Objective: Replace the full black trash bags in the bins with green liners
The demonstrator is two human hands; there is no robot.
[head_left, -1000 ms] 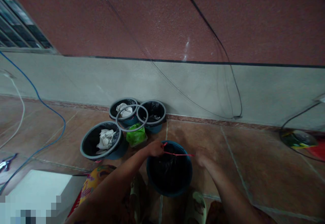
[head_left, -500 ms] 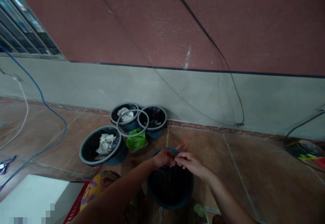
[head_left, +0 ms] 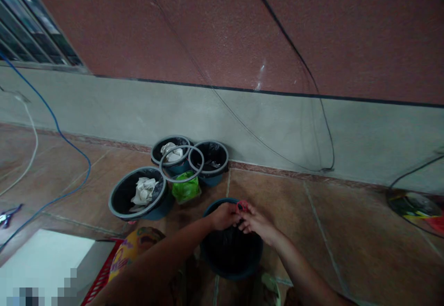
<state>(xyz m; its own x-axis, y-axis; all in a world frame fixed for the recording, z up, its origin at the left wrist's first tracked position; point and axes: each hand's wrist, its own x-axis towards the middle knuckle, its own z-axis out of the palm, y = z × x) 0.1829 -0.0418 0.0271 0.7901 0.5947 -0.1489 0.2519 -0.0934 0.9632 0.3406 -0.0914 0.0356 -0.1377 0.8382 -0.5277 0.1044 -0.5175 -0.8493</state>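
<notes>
Over a dark blue-green bin (head_left: 231, 276) on the floor, both my hands meet near its far rim. My left hand (head_left: 224, 216) is closed, its fingertips pinching a thin pink string (head_left: 242, 205) that stands up in a small loop. Curled around the same string from the other side are the fingers of my right hand (head_left: 257, 223). A black plastic bag (head_left: 231, 248) lines the bin below my hands. How the string meets the bag is hidden by my fingers.
Grey-rimmed bins (head_left: 118, 211) with black liners and crumpled paper stand ahead left. A loose grey ring (head_left: 182, 182) rests over a green bag (head_left: 186, 189). Left are a white box (head_left: 45, 255), a red basket (head_left: 99, 280) and a blue cable (head_left: 74, 153).
The pink string, earlier blurred and spread to the right, now forms a small loop between my fingers. My hands stay close together over the bin. The view has shifted slightly.
</notes>
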